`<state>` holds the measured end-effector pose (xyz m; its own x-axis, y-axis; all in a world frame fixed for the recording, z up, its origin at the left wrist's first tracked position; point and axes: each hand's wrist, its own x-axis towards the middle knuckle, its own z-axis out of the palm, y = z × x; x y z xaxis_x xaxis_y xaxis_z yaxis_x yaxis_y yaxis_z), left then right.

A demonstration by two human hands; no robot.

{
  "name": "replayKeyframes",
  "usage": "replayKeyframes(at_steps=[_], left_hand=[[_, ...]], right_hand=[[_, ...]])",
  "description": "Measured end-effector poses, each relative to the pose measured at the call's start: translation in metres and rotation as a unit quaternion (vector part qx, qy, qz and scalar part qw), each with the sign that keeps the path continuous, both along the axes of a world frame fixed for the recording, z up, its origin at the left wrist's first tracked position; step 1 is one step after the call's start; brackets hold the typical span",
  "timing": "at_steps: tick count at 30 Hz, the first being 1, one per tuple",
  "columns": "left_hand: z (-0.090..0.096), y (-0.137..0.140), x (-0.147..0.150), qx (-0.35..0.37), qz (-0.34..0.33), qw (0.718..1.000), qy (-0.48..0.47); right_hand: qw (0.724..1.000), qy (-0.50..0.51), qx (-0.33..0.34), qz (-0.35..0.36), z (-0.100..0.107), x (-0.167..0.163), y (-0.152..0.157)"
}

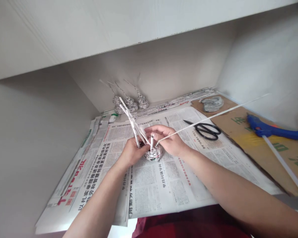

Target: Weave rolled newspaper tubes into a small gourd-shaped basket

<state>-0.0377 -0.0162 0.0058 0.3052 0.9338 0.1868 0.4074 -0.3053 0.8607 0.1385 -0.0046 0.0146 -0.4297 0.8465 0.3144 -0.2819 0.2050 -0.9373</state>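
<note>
A small round basket woven from rolled newspaper is between my two hands, low over the newspaper-covered table. Its upright paper tubes rise and lean to the left. My left hand is closed on the basket's left side, thumb at the rim. With its fingers curled, my right hand pinches a long thin paper tube close to the rim; the tube's free end stretches far to the upper right. Part of the basket's back is hidden by my fingers.
Several finished woven gourd shapes stand at the back left beside a bundle of paper tubes. Black scissors lie right of my hands. Farther right, a blue glue gun and a grey crumpled piece rest on cardboard. A shelf overhangs.
</note>
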Motion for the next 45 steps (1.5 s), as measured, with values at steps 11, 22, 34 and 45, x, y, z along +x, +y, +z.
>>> replayKeyframes(at_steps=[11, 22, 34, 45], left_hand=[[0.001, -0.002, 0.0, 0.055, 0.012, 0.997, 0.058], [0.004, -0.001, -0.002, 0.069, 0.019, 0.994, 0.076], [0.006, 0.0, -0.002, 0.093, 0.019, 0.995, 0.038], [0.005, -0.001, 0.0, 0.093, 0.034, 0.994, 0.045]], right_hand=[[0.909, -0.358, 0.142, -0.16, -0.008, 0.011, 0.003], [0.859, -0.449, 0.193, -0.153, -0.002, 0.016, -0.001], [0.792, -0.496, 0.288, -0.208, 0.01, 0.012, -0.007], [0.899, -0.398, 0.115, -0.143, 0.006, 0.014, -0.011]])
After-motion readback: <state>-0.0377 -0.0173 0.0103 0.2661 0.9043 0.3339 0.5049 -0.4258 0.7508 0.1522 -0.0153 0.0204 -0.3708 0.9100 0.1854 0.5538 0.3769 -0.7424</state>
